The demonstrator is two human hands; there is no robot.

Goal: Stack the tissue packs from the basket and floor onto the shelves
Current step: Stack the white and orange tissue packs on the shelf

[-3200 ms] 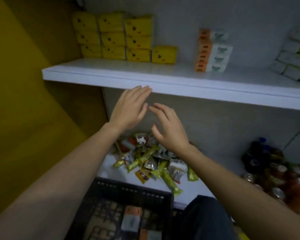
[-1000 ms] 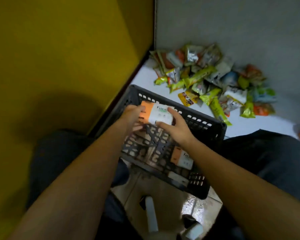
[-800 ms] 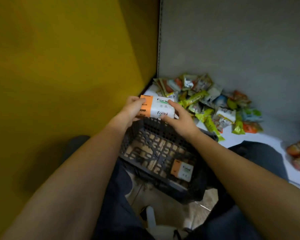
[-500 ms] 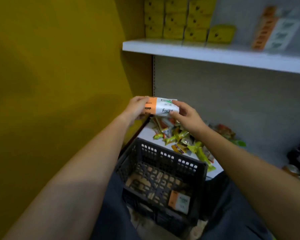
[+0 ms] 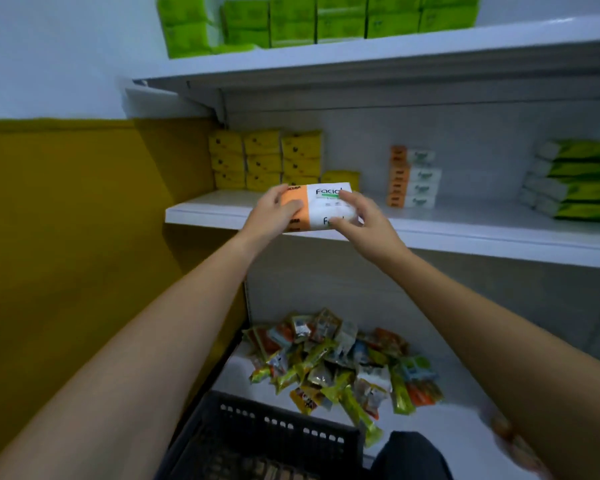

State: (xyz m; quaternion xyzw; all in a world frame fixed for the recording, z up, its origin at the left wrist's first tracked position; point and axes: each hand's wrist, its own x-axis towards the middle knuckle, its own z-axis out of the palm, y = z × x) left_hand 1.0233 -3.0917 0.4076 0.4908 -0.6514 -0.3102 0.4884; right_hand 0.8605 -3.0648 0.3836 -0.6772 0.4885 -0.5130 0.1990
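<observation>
Tissue pack [image 5: 321,206], orange and white, is held up at the front edge of the middle shelf [image 5: 465,233], gripped at both ends. The left hand [image 5: 272,216] curls round the orange end, the right hand [image 5: 364,223] round the white end. Behind it, bare shelf lies between the yellow packs [image 5: 264,161] and the orange-and-white stack [image 5: 413,178]. The black basket [image 5: 274,434] rim shows below
</observation>
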